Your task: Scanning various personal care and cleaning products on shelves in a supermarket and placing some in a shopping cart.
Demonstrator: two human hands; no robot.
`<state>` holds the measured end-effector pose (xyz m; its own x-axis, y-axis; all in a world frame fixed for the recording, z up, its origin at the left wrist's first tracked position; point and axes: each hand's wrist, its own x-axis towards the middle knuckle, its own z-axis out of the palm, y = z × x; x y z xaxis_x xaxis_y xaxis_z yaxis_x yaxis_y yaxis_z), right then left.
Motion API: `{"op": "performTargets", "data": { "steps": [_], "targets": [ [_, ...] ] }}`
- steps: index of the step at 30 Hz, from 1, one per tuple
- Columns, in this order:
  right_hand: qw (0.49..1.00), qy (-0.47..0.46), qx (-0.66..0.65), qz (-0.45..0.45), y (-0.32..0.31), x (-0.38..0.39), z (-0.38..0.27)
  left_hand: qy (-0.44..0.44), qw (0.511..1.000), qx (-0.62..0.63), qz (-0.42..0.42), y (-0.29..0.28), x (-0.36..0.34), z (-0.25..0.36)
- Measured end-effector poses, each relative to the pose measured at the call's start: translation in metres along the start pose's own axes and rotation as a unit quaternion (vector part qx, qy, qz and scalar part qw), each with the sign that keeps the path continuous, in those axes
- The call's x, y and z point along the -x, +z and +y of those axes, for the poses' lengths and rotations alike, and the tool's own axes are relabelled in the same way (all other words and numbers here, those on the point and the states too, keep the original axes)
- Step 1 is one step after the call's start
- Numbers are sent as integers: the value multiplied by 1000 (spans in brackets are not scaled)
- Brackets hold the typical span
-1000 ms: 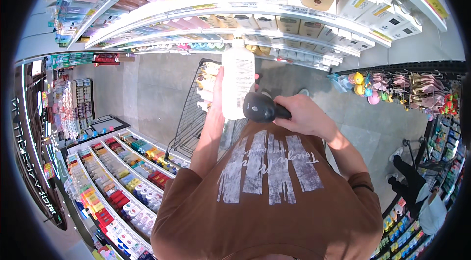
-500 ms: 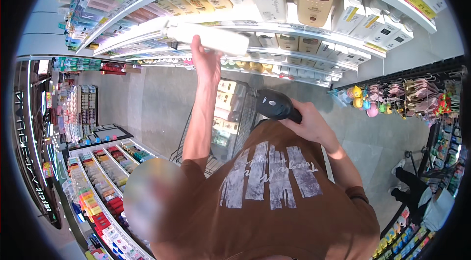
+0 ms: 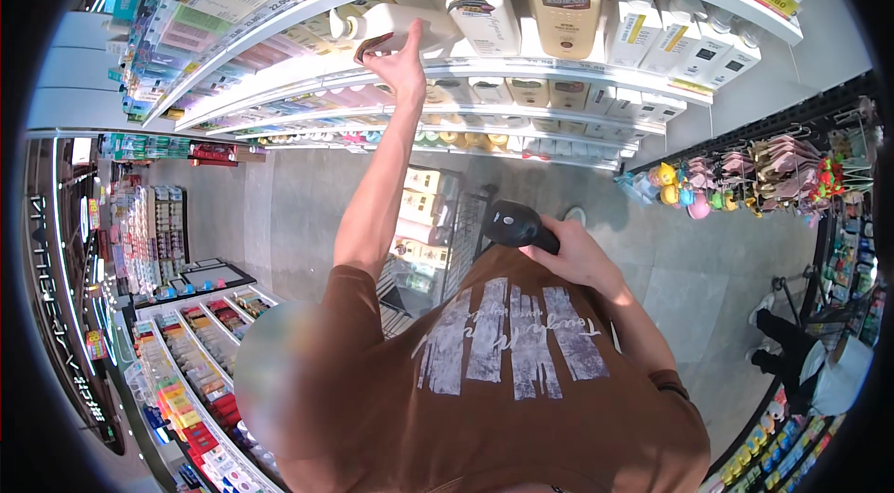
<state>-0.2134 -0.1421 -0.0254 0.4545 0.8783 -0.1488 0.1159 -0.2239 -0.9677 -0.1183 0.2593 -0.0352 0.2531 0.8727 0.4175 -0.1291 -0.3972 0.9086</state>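
My left hand (image 3: pixel 399 63) reaches up to a white shelf, its fingers closed on a white pump bottle (image 3: pixel 380 21) lying tilted sideways among other bottles. Beside it stand a white bottle (image 3: pixel 482 20) and a cream-gold bottle (image 3: pixel 564 20). Lower down, my right hand (image 3: pixel 570 253) is wrapped round a black handheld barcode scanner (image 3: pixel 514 223), held near my shirt, pointing away from the shelf bottles. Under my left forearm is a wire shopping cart (image 3: pixel 456 228) holding several packaged goods (image 3: pixel 421 209).
Hanging plush toys and bags (image 3: pixel 694 193) line a rack on the right. A person in dark trousers (image 3: pixel 792 349) stands at the lower right. A sloped display of small colourful products (image 3: pixel 191 381) is at the lower left, with more shelving (image 3: pixel 158 232) beyond.
My left hand has carried the white bottle from in front of the scanner up onto the shelf, turning it sideways. My right hand with the scanner has moved slightly down and rightward in view.
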Motion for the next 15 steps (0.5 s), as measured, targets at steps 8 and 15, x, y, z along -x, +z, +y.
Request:
{"op": "performTargets", "data": {
  "steps": [8, 15],
  "targets": [
    [999, 29, 17, 18, -3, 2, 14, 93, 987, -59, -114, 10, 1, -6],
    [999, 32, 39, 11, -1, -4, 17, 64, 982, -80, -161, 21, -10, -5]
  ]
}}
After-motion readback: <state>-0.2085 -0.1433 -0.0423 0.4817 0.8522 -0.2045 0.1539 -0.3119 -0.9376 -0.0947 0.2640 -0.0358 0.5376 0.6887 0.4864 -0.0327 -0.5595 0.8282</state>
